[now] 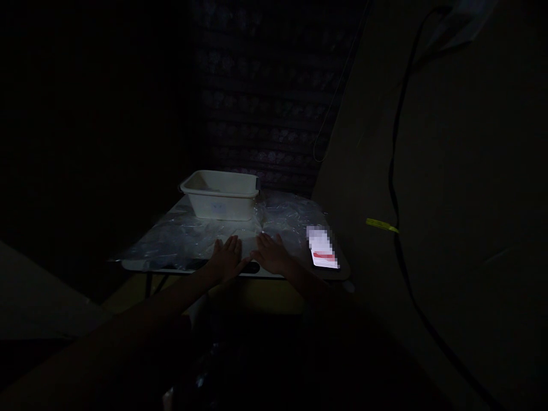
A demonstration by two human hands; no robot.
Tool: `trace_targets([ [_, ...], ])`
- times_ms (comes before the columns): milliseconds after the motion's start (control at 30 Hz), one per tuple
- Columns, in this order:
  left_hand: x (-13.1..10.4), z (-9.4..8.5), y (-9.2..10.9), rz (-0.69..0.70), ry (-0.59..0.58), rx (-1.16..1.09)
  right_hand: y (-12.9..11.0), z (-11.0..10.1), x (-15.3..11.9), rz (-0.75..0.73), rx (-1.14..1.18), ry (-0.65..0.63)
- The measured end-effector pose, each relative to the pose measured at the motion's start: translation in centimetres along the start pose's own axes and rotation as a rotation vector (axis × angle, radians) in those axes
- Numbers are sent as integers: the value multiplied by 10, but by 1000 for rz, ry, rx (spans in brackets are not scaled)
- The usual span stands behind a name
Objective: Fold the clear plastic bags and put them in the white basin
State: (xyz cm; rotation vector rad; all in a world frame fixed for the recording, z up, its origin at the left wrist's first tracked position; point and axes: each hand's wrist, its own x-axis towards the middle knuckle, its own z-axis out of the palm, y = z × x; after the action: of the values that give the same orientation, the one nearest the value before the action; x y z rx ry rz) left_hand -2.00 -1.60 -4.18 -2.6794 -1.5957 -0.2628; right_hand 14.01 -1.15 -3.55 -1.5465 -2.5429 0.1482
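Note:
Both hands lie flat near the front edge of a small table [269, 273], on the clear plastic sheet [171, 234] that covers it. My left hand [225, 260] has its fingers stretched forward and holds nothing. Close beside it, my right hand [270, 254] rests palm down with the fingers extended and the thumb toward the left hand. Beyond the left hand stands a white plastic basin [222, 204], upright, with something faint inside that I cannot make out. To the right of my right hand lies a phone [324, 251] with its screen lit and partly blurred out.
The room is very dark. A dark cable [394, 171] with a yellow tag [381, 225] hangs along the wall at the right. Behind the table is a dark patterned curtain or blind [274, 114], with a thin looped cord [319, 154] at its right side.

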Motion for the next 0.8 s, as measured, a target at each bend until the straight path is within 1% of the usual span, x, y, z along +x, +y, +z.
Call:
trace_targets([
  [233, 0, -1, 1, 3, -23, 54, 5, 3, -2, 84, -32, 40],
  [467, 0, 0, 2, -5, -38, 168, 6, 0, -2, 98, -66, 42],
  [633, 1, 1, 2, -6, -24, 157, -1, -6, 4, 9, -75, 124],
  [800, 0, -2, 3, -17, -47, 147, -10, 0, 8, -91, -49, 82],
])
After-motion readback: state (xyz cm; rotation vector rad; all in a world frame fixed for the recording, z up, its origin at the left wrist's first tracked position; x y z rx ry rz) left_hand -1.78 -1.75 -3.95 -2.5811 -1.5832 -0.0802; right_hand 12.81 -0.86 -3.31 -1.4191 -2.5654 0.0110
